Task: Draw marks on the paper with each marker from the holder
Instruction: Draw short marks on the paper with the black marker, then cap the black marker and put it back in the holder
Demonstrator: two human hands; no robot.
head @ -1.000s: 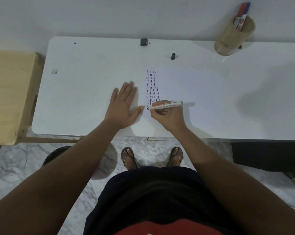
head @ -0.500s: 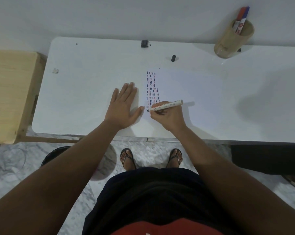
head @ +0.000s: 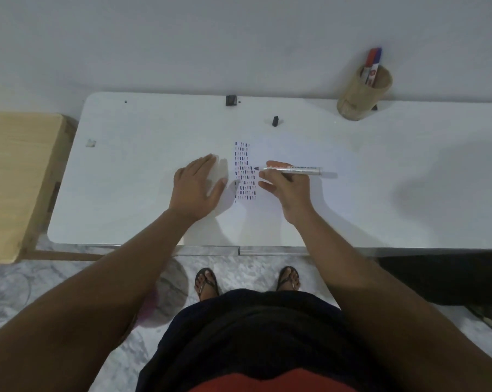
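Note:
A white paper point(head: 290, 154) lies on the white table point(head: 131, 171), with rows of short blue, red and black marks point(head: 245, 171) along its left side. My right hand point(head: 286, 185) grips an uncapped white marker point(head: 293, 170) that lies nearly level, its dark tip pointing left at the right edge of the marks. To the left of the marks, my left hand point(head: 196, 185) rests flat with fingers spread. The round wooden holder point(head: 362, 94) stands at the back right with a red and a blue marker point(head: 372, 66) in it.
A black marker cap point(head: 275, 121) lies behind the paper, and a small black block point(head: 231, 100) sits at the table's back edge. A small scrap point(head: 91, 143) lies at the left. A wooden surface point(head: 15, 176) adjoins the table on the left. My sandalled feet point(head: 208, 281) stand below the front edge.
My right hand has lifted the marker away from the lower rows, farther up the table and a little to the right. My left hand stays flat beside the marks.

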